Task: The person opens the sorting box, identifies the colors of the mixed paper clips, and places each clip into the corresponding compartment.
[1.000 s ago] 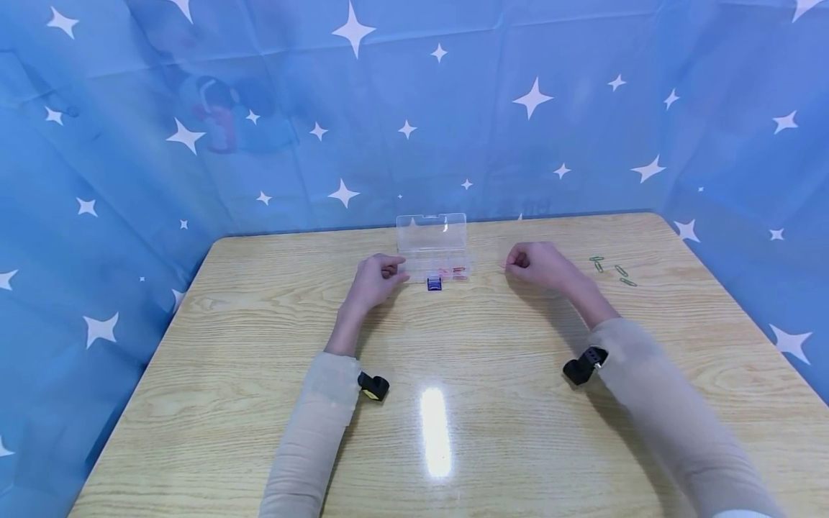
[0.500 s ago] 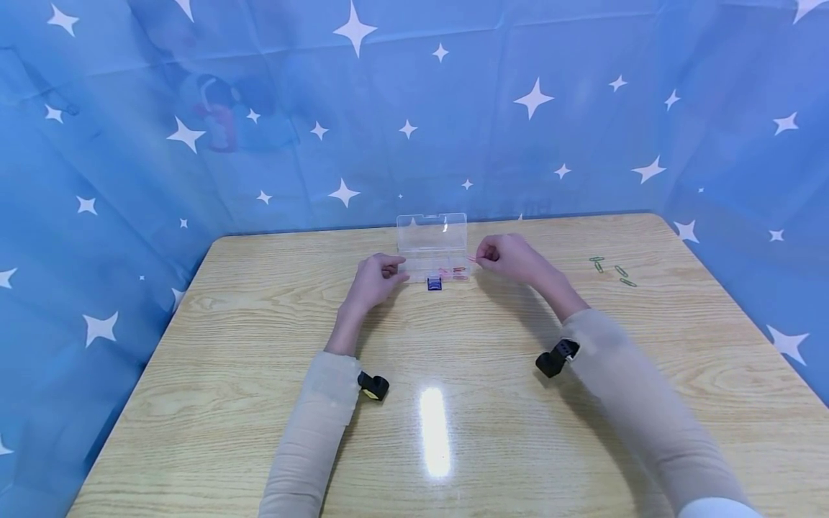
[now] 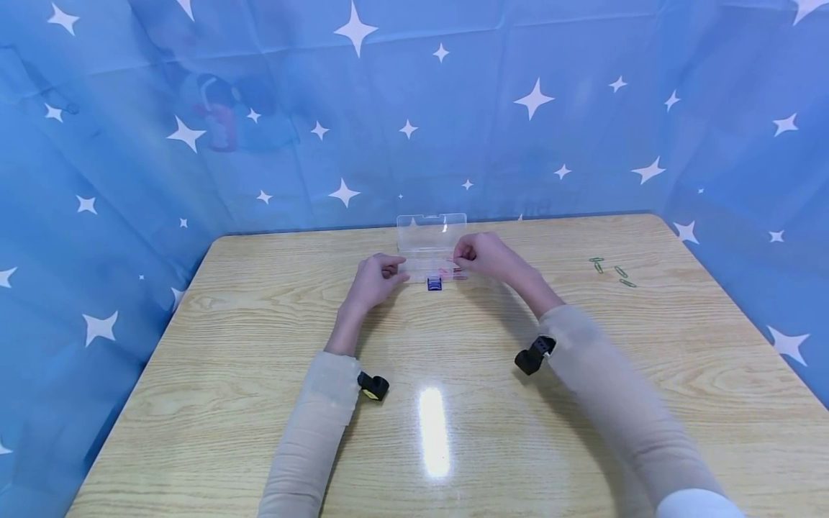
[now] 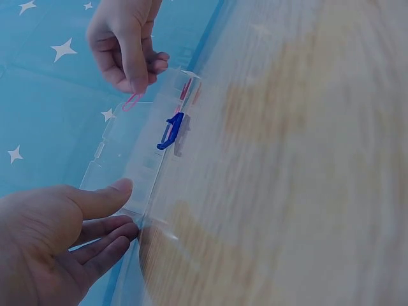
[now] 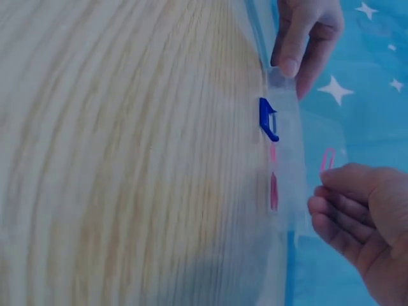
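The right hand (image 3: 482,255) pinches a pink paper clip (image 5: 327,159) just above the open clear box (image 3: 432,248), ready to drop it in. The left hand (image 3: 376,280), fingers loose, steadies the box's end beside it. I think letting go comes next, then the green clips (image 3: 612,270) far to its right on the counter (image 3: 453,403).

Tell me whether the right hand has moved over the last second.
Yes. The right hand, pinching a pink paper clip, went left, away from the green clips, and is now over the clear box.
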A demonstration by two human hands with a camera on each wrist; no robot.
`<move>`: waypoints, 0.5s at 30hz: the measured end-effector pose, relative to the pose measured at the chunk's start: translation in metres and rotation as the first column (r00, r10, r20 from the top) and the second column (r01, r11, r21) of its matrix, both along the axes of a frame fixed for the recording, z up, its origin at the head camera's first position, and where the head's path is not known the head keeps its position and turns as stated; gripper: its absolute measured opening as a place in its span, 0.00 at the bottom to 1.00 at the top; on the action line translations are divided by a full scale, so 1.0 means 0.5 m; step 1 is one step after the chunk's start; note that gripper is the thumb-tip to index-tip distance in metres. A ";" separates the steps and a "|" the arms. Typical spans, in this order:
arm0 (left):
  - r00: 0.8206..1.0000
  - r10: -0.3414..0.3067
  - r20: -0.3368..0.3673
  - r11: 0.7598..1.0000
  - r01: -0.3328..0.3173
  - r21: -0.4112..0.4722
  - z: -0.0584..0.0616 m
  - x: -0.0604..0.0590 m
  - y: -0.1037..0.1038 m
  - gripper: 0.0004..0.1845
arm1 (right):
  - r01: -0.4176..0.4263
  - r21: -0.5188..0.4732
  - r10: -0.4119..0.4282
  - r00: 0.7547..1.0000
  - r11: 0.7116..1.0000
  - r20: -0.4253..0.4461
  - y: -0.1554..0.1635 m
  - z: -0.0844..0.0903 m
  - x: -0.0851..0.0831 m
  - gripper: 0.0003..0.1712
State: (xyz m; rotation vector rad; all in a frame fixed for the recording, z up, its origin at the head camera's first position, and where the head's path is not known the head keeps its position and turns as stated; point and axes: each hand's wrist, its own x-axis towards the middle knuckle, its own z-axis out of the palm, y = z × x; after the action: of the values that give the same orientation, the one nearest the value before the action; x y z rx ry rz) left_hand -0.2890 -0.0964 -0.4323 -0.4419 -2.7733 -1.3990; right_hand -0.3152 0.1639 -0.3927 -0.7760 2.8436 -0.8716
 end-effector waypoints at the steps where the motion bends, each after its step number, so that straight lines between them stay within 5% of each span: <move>1: 1.000 -0.001 0.000 1.000 0.001 0.000 0.000 0.000 0.000 0.20 | -0.001 -0.003 0.001 1.000 1.000 0.004 -0.003 -0.001 0.000 0.03; 15: 1.000 0.004 -0.002 1.000 -0.004 -0.002 0.001 -0.001 0.001 0.20 | -0.015 -0.016 0.016 1.000 1.000 0.021 -0.020 -0.011 -0.007 0.05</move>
State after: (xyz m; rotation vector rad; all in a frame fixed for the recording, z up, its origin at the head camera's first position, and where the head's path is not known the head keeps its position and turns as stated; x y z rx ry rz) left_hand -0.2894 -0.0961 -0.4319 -0.4378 -2.7724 -1.3946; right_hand -0.3187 0.1538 -0.3981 -0.7847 2.8121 -0.8958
